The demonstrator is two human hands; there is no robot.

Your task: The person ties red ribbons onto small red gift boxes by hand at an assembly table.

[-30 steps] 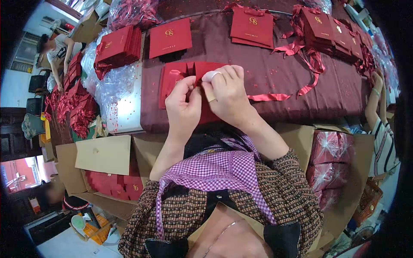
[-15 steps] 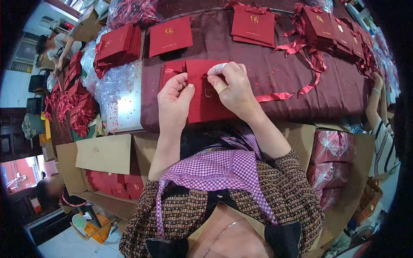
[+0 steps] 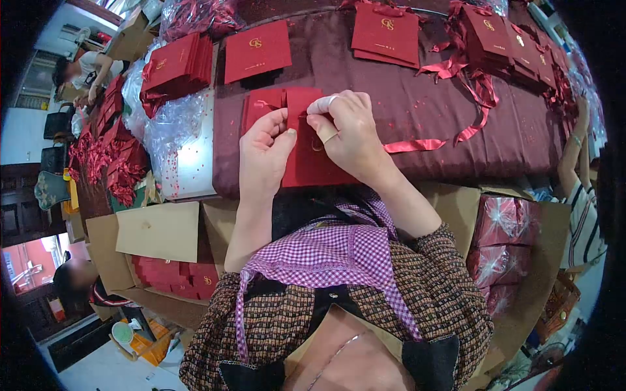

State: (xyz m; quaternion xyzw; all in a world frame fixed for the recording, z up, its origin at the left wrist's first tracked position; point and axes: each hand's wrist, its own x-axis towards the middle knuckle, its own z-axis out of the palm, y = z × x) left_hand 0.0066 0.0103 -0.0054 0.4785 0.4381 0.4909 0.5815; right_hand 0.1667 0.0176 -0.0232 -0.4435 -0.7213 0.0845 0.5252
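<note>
A dark red paper gift bag (image 3: 316, 171) with a gold logo lies flat on the cloth-covered table in front of me. My left hand (image 3: 267, 146) is closed at the bag's left side, thumb and fingers pinched on its edge. Over the bag's front, my right hand (image 3: 349, 133) is closed in a pinch, with white tape on one finger and a tan plaster on another. What its fingertips hold is too small to make out. A shiny red ribbon (image 3: 262, 104) shows at the bag's upper left. Another red ribbon (image 3: 417, 145) trails on the cloth right of my wrist.
Several red bags lie across the table's far side, including a single bag (image 3: 259, 52) and a stack (image 3: 176, 68). Open cartons stand at my left (image 3: 156, 231) and right (image 3: 551, 254). Co-workers' arms (image 3: 94, 75) (image 3: 574, 140) are at both sides.
My right hand has shifted slightly left, closer to my left hand. The left hand stays nearly in place. At the far right, the co-worker's arm has moved a little.
</note>
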